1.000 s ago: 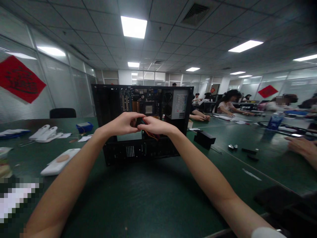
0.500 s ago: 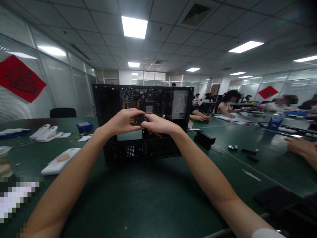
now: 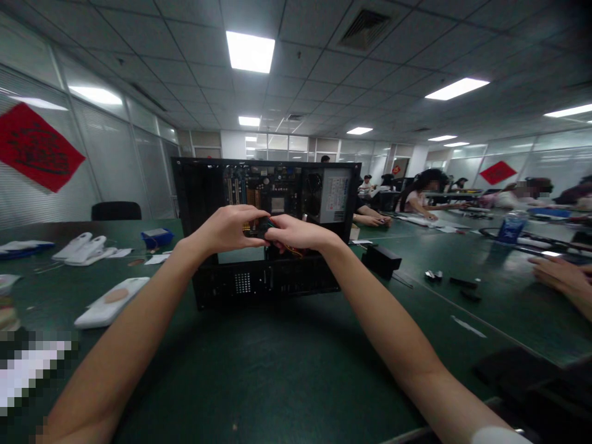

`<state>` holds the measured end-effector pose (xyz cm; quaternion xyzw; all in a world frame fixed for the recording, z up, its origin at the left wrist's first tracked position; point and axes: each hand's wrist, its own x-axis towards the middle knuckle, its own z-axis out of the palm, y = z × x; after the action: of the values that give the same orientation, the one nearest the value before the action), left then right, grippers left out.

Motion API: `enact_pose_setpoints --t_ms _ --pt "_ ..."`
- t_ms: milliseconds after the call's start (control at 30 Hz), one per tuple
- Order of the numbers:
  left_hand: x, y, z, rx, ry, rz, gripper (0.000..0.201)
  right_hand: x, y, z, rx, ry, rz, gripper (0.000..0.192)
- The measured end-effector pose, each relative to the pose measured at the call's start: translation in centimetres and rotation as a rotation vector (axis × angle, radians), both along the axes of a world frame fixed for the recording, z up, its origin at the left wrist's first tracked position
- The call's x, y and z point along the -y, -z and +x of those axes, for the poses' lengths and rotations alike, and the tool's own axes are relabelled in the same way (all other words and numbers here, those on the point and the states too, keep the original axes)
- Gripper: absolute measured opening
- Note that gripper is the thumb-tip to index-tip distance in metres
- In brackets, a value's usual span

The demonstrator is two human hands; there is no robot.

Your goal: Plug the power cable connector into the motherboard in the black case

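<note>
A black computer case (image 3: 296,280) stands on the green table with its open side towards me. Inside it show the motherboard (image 3: 283,185) and, at the upper right, a silver power supply (image 3: 335,192). My left hand (image 3: 226,229) is at the opening, its thumb and fingers curved round the left side of a small black part (image 3: 263,227). From the other side my right hand (image 3: 300,234) pinches the same part and some thin coloured wires (image 3: 294,251). The fingers hide most of the part, so its exact kind cannot be made out.
A black box-shaped piece (image 3: 382,261) and small metal bits (image 3: 433,275) lie right of the case. To the left are a white device (image 3: 111,302) and a blue box (image 3: 156,238). Another person's hand (image 3: 562,277) is at the right edge, near a blue bottle (image 3: 512,227).
Both hands stay at the same place before the case, with the fingers shifting only slightly round the black part. The whole view has moved a little.
</note>
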<state>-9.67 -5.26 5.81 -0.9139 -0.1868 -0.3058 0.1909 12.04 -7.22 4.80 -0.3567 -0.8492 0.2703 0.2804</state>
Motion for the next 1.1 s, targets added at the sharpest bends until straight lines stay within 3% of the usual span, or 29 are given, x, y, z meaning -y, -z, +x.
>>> enact_pose_setpoints --t_ms 367,533,767,900,1100 --pt "-0.2 0.2 -0.1 -0.009 -0.062 0.060 0.052 0.7 0.1 -1.0 -0.040 0.058 0.057 0.005" --pt "0.2 0.0 0.2 0.027 -0.085 0.133 0.051 0.3 0.1 -1.2 -0.169 0.090 0.053 0.006" --pt "1.4 -0.6 1.6 0.196 -0.188 0.350 0.033 -1.7 0.6 -1.9 -0.495 0.210 0.333 0.017" --pt "1.6 -0.6 2.0 0.230 -0.191 0.400 0.022 -1.5 0.3 -1.7 -0.563 0.142 0.396 0.025" --pt "1.2 -0.1 1.8 0.309 -0.133 0.420 0.017 -1.2 0.0 -1.3 -0.578 0.028 0.248 0.041"
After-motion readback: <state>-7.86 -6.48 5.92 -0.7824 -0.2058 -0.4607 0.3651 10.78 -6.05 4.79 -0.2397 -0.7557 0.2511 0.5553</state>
